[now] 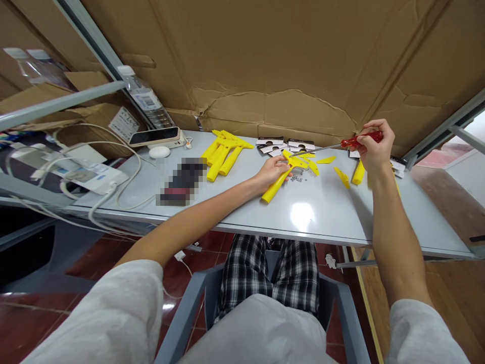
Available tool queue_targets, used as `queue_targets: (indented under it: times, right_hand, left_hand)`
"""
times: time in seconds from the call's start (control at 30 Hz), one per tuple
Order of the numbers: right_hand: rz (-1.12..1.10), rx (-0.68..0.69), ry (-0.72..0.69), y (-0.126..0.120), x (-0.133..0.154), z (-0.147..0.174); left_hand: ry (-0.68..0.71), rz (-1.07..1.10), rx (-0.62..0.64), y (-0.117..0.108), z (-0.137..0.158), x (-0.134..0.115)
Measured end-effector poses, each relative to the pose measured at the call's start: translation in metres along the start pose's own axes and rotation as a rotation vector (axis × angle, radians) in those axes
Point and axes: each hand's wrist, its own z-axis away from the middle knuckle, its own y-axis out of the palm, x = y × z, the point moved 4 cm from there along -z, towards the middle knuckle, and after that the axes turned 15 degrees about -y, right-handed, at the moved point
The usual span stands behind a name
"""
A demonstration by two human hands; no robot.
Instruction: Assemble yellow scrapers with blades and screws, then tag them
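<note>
My left hand is wrapped around a yellow plastic scraper, whose round handle slants toward the table's front edge. In my right hand, raised over the table, is a screwdriver with a clear red handle. Its long shaft points left, and the tip reaches the scraper's head. A cluster of small screws lies just right of the scraper. Loose flat yellow pieces are scattered between my hands. Below my right wrist another yellow handle is partly hidden.
Several yellow scrapers are piled left of my left hand. Black-and-white cards lie along the cardboard wall. A phone, a bottle and a power strip with white cables crowd the left end of the table.
</note>
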Motion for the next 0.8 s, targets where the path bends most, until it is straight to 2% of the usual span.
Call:
queue_targets:
  times: [0.27,0.4,0.67,0.8]
  right_hand:
    - [0.035,-0.041,-0.079,-0.006,-0.003,-0.007]
    - [-0.004,0.009,-0.074,-0.005,-0.006,-0.008]
    - [0.077,0.054,-0.026,-0.003,-0.011,-0.006]
    - [0.211,0.12,-0.115,-0.002,-0.005,-0.006]
  left_hand:
    - [-0.014,0.004,-0.002,0.002,0.004,-0.002]
    - [-0.022,-0.001,-0.007,0.002,0.003,-0.001]
    - [-0.008,-0.009,0.003,-0.001,-0.002,0.001]
    - [-0.005,-0.013,0.002,0.0,-0.004,0.003]
